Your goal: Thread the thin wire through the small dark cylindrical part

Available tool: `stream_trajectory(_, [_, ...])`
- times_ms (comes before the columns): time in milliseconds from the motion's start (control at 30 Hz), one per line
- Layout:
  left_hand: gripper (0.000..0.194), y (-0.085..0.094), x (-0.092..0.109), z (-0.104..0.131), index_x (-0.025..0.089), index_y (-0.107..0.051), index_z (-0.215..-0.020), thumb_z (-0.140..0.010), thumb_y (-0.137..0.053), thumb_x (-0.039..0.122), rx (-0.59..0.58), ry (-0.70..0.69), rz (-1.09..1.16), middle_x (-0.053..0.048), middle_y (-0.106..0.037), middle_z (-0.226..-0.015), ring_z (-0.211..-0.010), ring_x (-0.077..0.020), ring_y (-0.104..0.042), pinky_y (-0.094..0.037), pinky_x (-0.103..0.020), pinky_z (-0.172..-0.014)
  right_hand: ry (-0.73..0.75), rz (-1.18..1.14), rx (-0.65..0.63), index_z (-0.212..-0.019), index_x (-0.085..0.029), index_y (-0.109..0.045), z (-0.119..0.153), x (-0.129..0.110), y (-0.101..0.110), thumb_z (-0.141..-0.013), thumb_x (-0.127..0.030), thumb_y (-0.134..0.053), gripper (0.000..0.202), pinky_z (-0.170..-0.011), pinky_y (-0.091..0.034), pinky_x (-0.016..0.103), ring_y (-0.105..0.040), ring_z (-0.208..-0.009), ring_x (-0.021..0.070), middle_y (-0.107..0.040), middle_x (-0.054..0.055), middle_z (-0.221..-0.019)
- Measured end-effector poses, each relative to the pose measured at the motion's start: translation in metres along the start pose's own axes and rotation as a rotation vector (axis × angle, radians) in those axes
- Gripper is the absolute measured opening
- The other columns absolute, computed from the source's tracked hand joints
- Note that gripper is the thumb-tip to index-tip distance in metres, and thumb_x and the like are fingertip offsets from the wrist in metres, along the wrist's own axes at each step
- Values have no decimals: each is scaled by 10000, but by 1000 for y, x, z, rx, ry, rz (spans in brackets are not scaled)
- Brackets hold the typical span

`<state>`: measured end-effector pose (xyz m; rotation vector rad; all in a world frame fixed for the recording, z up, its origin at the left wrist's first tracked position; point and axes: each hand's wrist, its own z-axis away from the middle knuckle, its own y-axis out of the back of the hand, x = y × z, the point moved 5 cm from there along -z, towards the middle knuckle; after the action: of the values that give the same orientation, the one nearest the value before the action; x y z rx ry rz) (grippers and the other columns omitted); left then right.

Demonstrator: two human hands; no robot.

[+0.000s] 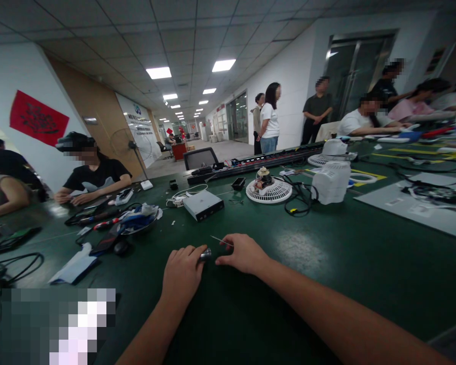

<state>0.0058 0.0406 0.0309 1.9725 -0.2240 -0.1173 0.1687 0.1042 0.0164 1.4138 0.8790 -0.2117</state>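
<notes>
My left hand (182,268) is wrapped round a short metal cylinder (205,254); only its shiny end shows past the thumb, and the rest is hidden in the fingers. Just to the right, my right hand (243,253) holds a thin metal rod (217,239) in its curled fingers, with the thumb held apart below. The rod points left, over the cylinder's end, without visibly touching it. Its other end is hidden in the hand. Both hands are close together, low over the dark green table (289,314).
Ahead lies a silver disc drive (203,204) beside a white cable. An opened fan part (269,190) on a white grille, a small black tray (238,183) and a white housing (330,182) stand further right. Tools and cloth (139,219) lie left, near a person in a headset (95,172).
</notes>
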Motion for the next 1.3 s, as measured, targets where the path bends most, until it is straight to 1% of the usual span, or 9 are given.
stream_trajectory(167, [319,-3,-4,0,256,-650,-1172,-870,-553,224,-12,65,80,-36,-703,-1015,-895,-221,-639,-427,-347,-767,11,8,-35,-857,-238,-726,0,-2,-6,-694,-306,-715,177,-588,-404,262,-644,-718,173,-719,7,-807])
stream_trajectory(300, [317,-3,-6,0,264,-647,-1168,-862,-568,234,-20,89,128,-27,-707,-1038,-934,-226,-640,-429,-354,-791,33,-11,64,-900,-222,-727,0,-3,1,-742,-278,-628,195,-610,-414,265,-640,-704,169,-723,23,-809])
stream_trajectory(467, [318,-6,-7,1,272,-643,-1165,-853,-585,248,-14,111,192,-24,-712,-1046,-960,-232,-641,-436,-373,-827,15,-66,68,-862,-211,-740,-4,3,3,-792,-231,-556,198,-585,-390,268,-616,-654,160,-716,29,-767])
stream_trajectory(600, [317,-8,-8,3,272,-636,-1160,-846,-602,266,20,109,255,-20,-713,-1075,-974,-230,-641,-449,-377,-852,27,-324,47,-928,-175,-723,-9,4,0,-847,-215,-518,224,-631,-431,266,-628,-693,158,-720,35,-810])
stream_trajectory(700, [312,-8,-7,3,257,-632,-1154,-844,-611,273,45,109,292,-25,-713,-1087,-975,-231,-641,-459,-382,-862,72,-571,25,-960,-150,-700,-11,1,-3,-812,-210,-598,189,-770,-476,288,-652,-829,174,-725,42,-892])
stream_trajectory(767, [311,-8,-7,3,255,-629,-1153,-844,-614,280,59,103,307,-27,-713,-1086,-962,-232,-644,-468,-384,-854,90,-655,14,-954,-147,-695,-11,-2,-4,-778,-201,-646,190,-799,-486,301,-654,-848,178,-721,37,-891])
stream_trajectory(1000, [317,-4,-2,5,253,-635,-1144,-834,-643,319,69,29,341,-32,-719,-1032,-915,-230,-647,-497,-373,-793,200,-439,54,-899,-194,-744,1,-14,0,-784,-207,-670,138,-763,-474,287,-636,-833,169,-713,28,-909])
stream_trajectory(1167, [333,1,2,5,238,-639,-1141,-818,-674,308,103,-44,346,-36,-721,-1033,-926,-225,-651,-506,-380,-819,146,-367,69,-851,-189,-737,1,-11,2,-748,-239,-715,117,-642,-430,252,-594,-693,141,-686,-5,-744])
stream_trajectory(1300, [323,2,3,5,230,-637,-1138,-819,-673,269,91,-75,353,-41,-718,-1044,-948,-224,-645,-502,-388,-839,129,-365,36,-807,-176,-729,0,-8,2,-707,-284,-758,150,-616,-410,241,-567,-675,130,-671,-10,-726])
